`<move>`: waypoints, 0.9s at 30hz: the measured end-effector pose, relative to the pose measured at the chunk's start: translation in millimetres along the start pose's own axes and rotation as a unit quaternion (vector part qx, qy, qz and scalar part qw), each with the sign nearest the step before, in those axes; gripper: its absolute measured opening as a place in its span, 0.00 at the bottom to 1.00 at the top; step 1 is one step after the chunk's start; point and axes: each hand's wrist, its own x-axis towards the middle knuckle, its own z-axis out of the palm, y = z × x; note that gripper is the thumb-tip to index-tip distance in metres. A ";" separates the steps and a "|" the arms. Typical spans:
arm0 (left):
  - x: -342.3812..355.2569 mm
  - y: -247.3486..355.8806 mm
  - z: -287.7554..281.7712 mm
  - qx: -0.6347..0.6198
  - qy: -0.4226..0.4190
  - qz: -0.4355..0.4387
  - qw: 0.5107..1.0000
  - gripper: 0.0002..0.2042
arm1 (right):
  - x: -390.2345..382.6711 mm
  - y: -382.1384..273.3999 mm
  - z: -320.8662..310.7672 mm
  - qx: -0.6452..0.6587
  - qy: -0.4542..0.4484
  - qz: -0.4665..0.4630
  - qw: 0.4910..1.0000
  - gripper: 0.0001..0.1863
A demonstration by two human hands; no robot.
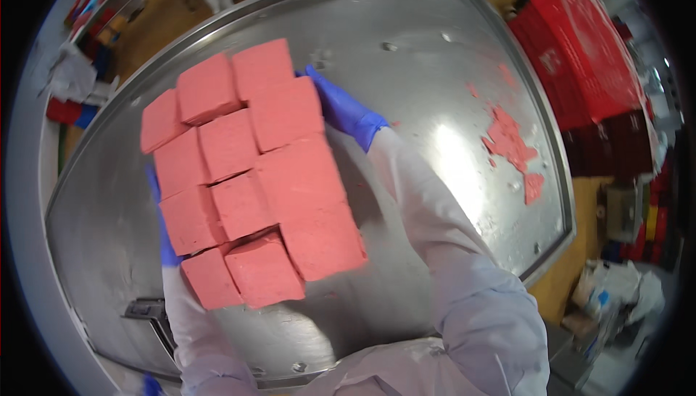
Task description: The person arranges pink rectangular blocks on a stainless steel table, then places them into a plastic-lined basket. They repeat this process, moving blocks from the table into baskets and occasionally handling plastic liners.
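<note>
- Left hand (167,240) grasping the left side of the pink blocks (243,197)
- Right hand (344,110) grasping their upper right edge
- Pink blocks left of frame centre
- Scraps (509,139) on worktop (435,70), frame right

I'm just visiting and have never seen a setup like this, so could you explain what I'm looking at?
Of course. There is no machine here: these are a person's own two hands in blue gloves. The single picture comes from a wide, round-edged camera on the person's head, looking down, so straight edges look bent.

The left hand and right hand hold a group of pink blocks from either side. The blocks hide much of both hands, so the exact grip is hard to see.

Beneath is a shiny metal table with a raised rim. Pink scraps lie on its right side, and red crates stand beyond that edge.
</note>
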 end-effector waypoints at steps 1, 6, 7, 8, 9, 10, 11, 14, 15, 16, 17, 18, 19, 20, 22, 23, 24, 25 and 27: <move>30.2 22.2 71.9 -0.045 0.036 0.036 0.998 0.26 | -24.1 10.3 -32.1 0.030 0.064 -0.021 0.997 0.33; -114.2 99.8 193.3 -0.135 0.215 0.137 0.957 0.28 | -161.7 37.4 -30.1 -0.237 0.263 -0.039 0.934 0.26; -145.6 97.3 193.9 -0.125 0.250 0.173 0.944 0.28 | -196.5 41.1 -28.4 -0.278 0.290 -0.042 0.915 0.25; -174.1 89.2 203.0 -0.081 0.291 0.208 0.930 0.28 | -234.6 47.4 -31.3 -0.315 0.316 -0.045 0.894 0.24; -193.3 80.5 221.9 -0.039 0.327 0.240 0.913 0.28 | -277.0 57.5 -36.7 -0.342 0.392 -0.053 0.852 0.23; -205.2 78.0 256.1 0.006 0.374 0.255 0.891 0.28 | -320.8 68.4 -51.4 -0.459 0.434 -0.076 0.771 0.23; -219.3 76.5 286.7 0.054 0.425 0.271 0.862 0.27 | -358.4 72.4 -55.5 -0.510 0.462 -0.102 0.718 0.24; -242.9 46.2 342.2 0.143 0.316 0.385 0.855 0.27 | -471.1 72.8 -74.8 -0.559 0.569 -0.063 0.600 0.30; -245.0 33.9 357.7 0.147 0.260 0.397 0.868 0.27 | -499.9 69.8 -81.2 -0.541 0.597 -0.026 0.591 0.31; -248.2 23.8 373.6 0.158 0.204 0.407 0.876 0.26 | -520.5 65.2 -79.0 -0.519 0.622 0.013 0.586 0.33; -253.8 15.7 389.4 0.167 0.148 0.416 0.881 0.25 | -544.3 58.6 -76.7 -0.479 0.627 0.019 0.614 0.34; -259.3 14.5 421.4 0.162 0.092 0.361 0.914 0.25 | -568.1 59.5 -77.0 -0.486 0.626 0.021 0.610 0.34; -264.7 15.9 457.2 0.160 0.036 0.306 0.938 0.24 | -590.1 60.7 -77.7 -0.492 0.624 0.020 0.607 0.34; -270.9 14.5 483.3 0.171 -0.053 0.251 0.951 0.23 | -611.9 61.0 -78.8 -0.499 0.621 0.019 0.604 0.34; -288.2 19.7 543.4 0.236 -0.197 0.199 0.931 0.21 | -649.2 53.9 -68.2 -0.535 0.563 0.028 0.629 0.35; -295.5 6.5 565.9 0.262 -0.243 0.197 0.913 0.21 | -668.0 51.0 -60.0 -0.551 0.547 0.027 0.629 0.34; -304.2 -6.2 588.0 0.288 -0.285 0.199 0.892 0.22 | -685.2 46.8 -51.4 -0.568 0.530 0.022 0.629 0.34; -320.8 -12.8 616.0 0.293 -0.320 0.180 0.883 0.22 | -706.6 43.5 -47.2 -0.563 0.525 0.013 0.638 0.34; -345.8 -42.1 661.4 0.328 -0.367 0.177 0.852 0.22 | -753.2 36.9 -45.6 -0.554 0.515 -0.006 0.653 0.33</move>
